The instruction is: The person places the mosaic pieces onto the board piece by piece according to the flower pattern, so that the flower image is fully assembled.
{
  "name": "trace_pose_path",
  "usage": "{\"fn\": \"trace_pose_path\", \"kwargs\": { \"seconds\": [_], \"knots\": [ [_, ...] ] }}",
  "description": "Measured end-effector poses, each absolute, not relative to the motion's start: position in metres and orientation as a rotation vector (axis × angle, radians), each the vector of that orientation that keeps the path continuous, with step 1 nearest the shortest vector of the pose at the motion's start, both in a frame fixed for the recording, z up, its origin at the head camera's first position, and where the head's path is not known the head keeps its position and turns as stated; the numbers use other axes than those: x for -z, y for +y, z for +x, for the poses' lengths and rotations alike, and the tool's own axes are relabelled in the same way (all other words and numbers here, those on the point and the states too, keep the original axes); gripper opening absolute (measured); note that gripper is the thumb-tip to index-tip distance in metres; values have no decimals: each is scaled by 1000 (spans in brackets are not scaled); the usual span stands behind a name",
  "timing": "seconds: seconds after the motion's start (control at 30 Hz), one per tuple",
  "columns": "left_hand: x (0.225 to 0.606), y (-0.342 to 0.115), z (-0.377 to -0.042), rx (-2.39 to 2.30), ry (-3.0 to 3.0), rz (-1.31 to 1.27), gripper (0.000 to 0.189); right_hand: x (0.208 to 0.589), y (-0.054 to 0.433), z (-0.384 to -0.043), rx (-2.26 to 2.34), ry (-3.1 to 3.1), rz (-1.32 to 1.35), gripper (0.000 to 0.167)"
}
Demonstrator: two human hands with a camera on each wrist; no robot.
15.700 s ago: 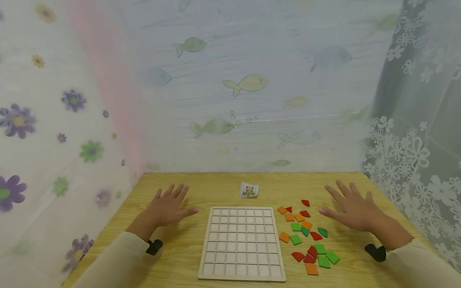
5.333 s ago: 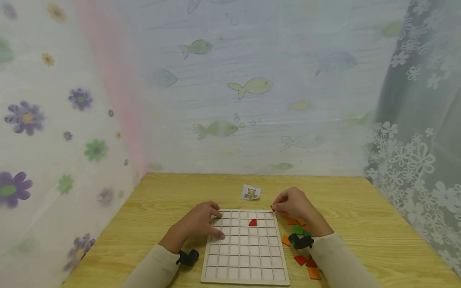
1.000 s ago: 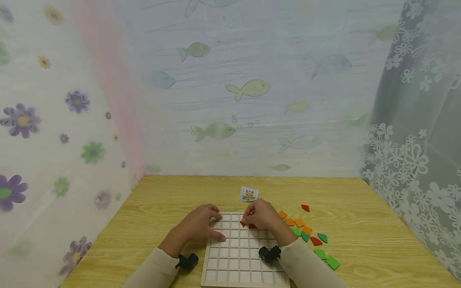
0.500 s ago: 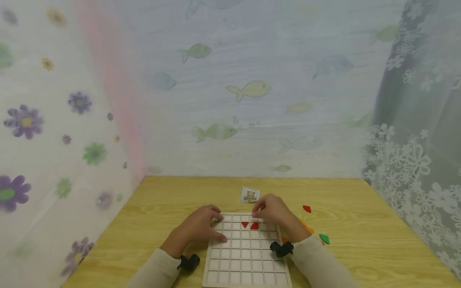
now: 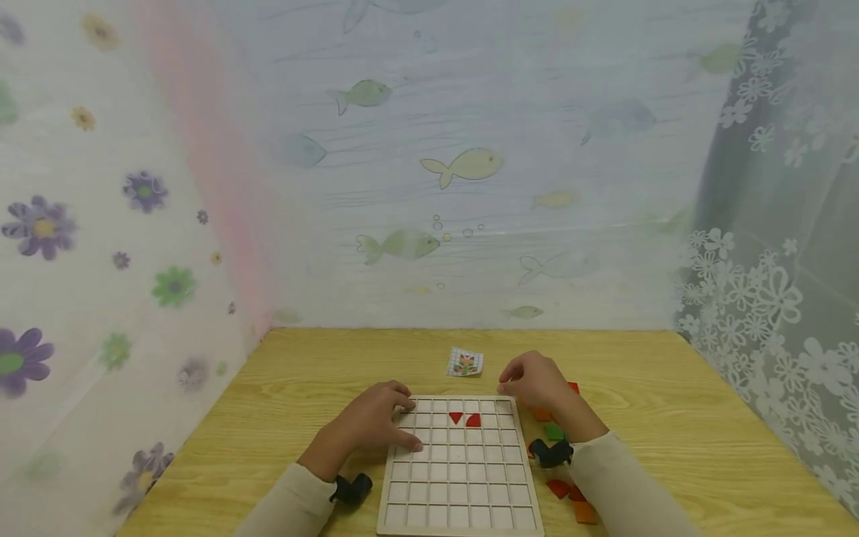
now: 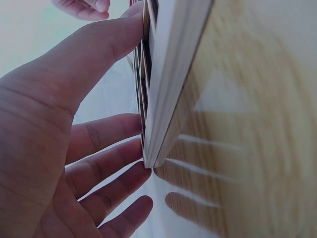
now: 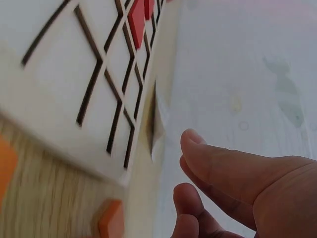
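Note:
In the head view, a pale wooden grid board (image 5: 456, 473) lies on the table. A small red triangle (image 5: 455, 418) and a red quarter-circle tile (image 5: 473, 421) sit in neighbouring cells of its second row. My left hand (image 5: 367, 426) rests at the far left corner, its thumb on the grid and its fingertips against the edge, as the left wrist view also shows. Just beyond the far right corner, my right hand (image 5: 540, 386) hovers with nothing held. Its thumb (image 7: 203, 148) and index finger lie close together in the right wrist view, the other fingers loosely bent.
Right of the board lie several loose tiles, among them a green square (image 5: 554, 432), a red piece (image 5: 558, 488) and an orange square (image 5: 585, 512). My right hand and forearm cover part of them. A small printed pattern card (image 5: 465, 362) lies behind the board.
One second ago my right hand held the red triangle over the board. The triangle now lies in its cell, released, and that hand has moved right, off the board. My left hand has stayed put.

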State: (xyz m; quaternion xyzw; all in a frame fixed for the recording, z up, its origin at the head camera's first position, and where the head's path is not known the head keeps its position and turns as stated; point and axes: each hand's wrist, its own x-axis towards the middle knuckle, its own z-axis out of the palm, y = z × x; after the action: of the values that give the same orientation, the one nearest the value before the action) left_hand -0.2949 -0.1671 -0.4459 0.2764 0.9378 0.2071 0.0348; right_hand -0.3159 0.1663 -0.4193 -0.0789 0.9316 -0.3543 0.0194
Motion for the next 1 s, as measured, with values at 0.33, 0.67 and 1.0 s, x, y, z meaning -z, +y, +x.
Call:
{"fn": "trace_pose_path", "kwargs": {
  "seconds": [0.33, 0.67, 1.0],
  "knots": [
    [446, -166, -296, -650, 2877, 831, 78, 418, 205, -318, 1138, 2900, -199, 14],
    [448, -166, -298, -619, 2887, 839, 78, 420, 242, -318, 1163, 2922, -124, 25],
    [447, -167, -297, -627, 2888, 821, 77, 433, 269, -327, 1166, 2897, 16, 33]
  ]
}}
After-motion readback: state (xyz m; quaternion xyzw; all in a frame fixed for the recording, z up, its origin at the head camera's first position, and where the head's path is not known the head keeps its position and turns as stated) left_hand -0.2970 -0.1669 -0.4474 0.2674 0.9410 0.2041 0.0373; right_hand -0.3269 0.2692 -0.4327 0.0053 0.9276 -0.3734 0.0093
